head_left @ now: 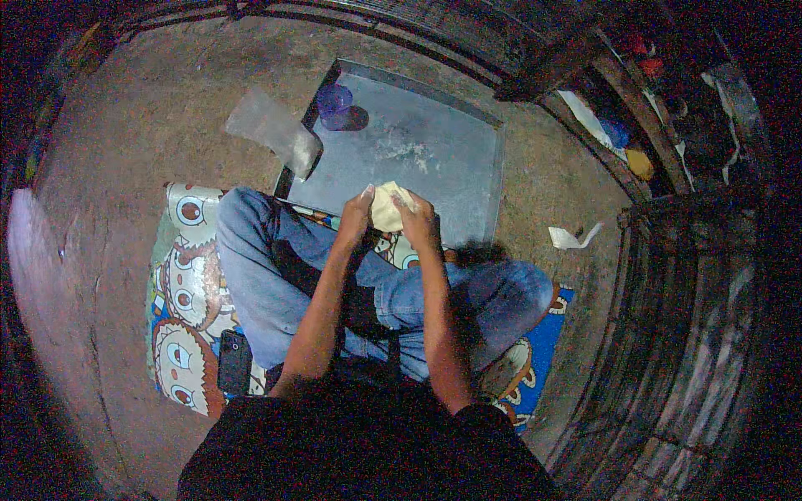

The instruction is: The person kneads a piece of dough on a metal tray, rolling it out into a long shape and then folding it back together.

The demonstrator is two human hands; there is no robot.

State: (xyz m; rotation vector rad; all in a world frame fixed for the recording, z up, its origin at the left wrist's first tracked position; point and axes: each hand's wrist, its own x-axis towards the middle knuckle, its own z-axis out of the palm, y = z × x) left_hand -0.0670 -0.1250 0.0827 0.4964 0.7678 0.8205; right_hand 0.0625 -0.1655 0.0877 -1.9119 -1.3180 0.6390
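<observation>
A soft, pale yellow flat piece of dough (388, 209) is held up in front of my knees, above the near edge of a grey tray (418, 108). My left hand (357, 215) grips its left side, thumb at the upper edge. On the other side my right hand (420, 219) pinches it, with fingers partly laid over its face. What lies behind the dough is hidden. White powdery smears mark the middle of the tray. A purple cup (335, 99) is in the tray's far left corner, beside its dark shadow.
A clear plastic bag (271, 129) lies at the tray's left edge. I sit cross-legged on a cartoon-print mat (185, 367), a dark phone (235, 362) near my left thigh. A white scrap (568, 238) rests on the floor at right. Dark slatted wood (668, 334) borders the right side.
</observation>
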